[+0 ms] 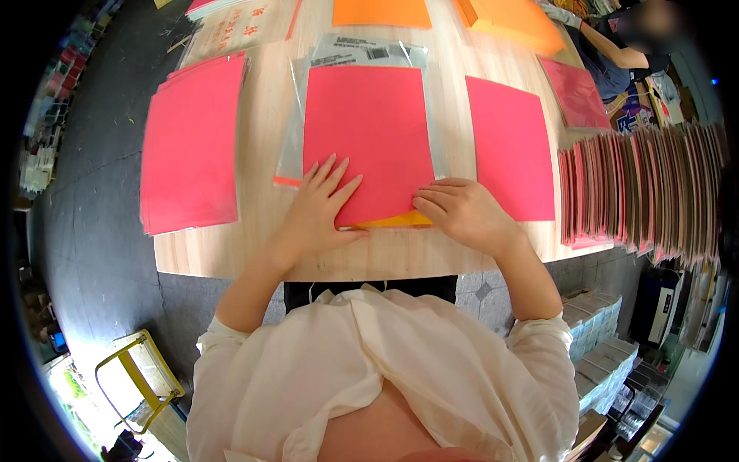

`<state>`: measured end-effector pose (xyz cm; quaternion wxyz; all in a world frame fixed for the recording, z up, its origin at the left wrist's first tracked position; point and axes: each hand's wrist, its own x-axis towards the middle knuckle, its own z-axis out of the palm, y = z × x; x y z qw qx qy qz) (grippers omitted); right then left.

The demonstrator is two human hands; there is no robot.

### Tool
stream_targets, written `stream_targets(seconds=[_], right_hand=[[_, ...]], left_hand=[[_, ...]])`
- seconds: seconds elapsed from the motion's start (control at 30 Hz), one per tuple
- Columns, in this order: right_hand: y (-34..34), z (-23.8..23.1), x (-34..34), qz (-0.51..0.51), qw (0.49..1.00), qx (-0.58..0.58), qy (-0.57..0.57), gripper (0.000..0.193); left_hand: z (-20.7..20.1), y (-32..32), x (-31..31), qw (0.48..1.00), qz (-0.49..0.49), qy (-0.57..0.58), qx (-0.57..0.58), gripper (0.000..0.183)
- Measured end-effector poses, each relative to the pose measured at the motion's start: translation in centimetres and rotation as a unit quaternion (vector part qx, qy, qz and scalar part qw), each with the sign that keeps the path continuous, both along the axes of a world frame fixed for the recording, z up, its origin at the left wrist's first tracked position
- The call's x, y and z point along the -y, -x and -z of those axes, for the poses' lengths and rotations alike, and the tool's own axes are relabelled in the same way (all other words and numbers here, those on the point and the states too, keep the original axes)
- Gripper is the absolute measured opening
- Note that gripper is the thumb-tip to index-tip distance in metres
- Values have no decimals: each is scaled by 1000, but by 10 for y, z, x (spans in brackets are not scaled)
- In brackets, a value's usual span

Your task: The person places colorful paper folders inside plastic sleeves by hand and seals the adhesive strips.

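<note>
A red sheet lies in front of me on the wooden table, over a clear plastic sleeve whose edges stick out around it. Spread flat on the sheet's lower left corner is my left hand, fingers apart. My right hand pinches the lower right edge, its fingertips bent over the red sheet. Between the hands a strip of yellow-orange paper shows under the near edge. Part of a printed label is visible in the plastic beyond the sheet's far edge.
Left is a stack of sleeved red sheets; right, a red pile and a long row of upright packed sheets. Orange sheets lie at the far side. Another person is at the far right. A yellow-framed cart stands lower left.
</note>
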<state>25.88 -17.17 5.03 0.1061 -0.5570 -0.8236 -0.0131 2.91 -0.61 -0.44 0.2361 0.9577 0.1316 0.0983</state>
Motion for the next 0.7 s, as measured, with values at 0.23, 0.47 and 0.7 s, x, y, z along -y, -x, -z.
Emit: stream_targets(seconds=[0.23,0.47,0.7], right_hand=[[-75,-29,-99,70,931,-336,-127,19],[-174,37,-286,179,972,-144,-42,46],[-209,62,-331,173,973,-137,60,59]], left_hand=[[-5,11,4,996,-53,67,34,61],[56,44,17,942,-201,142,229,47],[69,56,11,928,-227,236,180,47]])
